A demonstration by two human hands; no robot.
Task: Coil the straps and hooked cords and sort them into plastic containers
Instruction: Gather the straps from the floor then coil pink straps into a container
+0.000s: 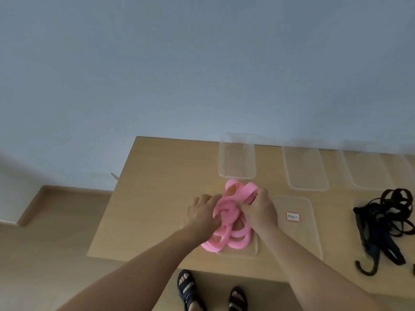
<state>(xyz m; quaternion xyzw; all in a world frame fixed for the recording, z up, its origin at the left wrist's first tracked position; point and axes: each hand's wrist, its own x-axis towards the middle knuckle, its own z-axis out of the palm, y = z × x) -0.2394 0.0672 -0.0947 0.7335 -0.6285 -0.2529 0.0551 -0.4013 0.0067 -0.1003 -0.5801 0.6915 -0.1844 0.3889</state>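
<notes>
Holding hands: the left grip (203, 213) is closed over a rolled coil of the pink strap (225, 211), fingers on top. The right grip (260, 212) is curled tight round a folded band of the same strap at its far end.
Pink strap: flat, soft-looking webbing in bright pink. It lies in loose overlapping loops on the worktop (157, 198) between both hands, with its near loops spilling over a thin clear plastic lid (249, 252).
Clear containers: a see-through rectangular tub with rounded corners, the nearest container (237, 160), stands just beyond the strap. A second container (305, 169) and a third container (368, 171) sit to its right along the far edge.
Labelled lid (294, 216): flat clear plastic with a small red-bordered white sticker, just right of the right grip.
Black hooked cords (386, 223): a tangled heap of thin dark bands, well to the right. A curved hook (365, 269) points toward the near edge.
Worktop: smooth, pale wood-grain surface, rectangular.
Sandals (188, 290): black and strappy, on the floor below the near edge.
</notes>
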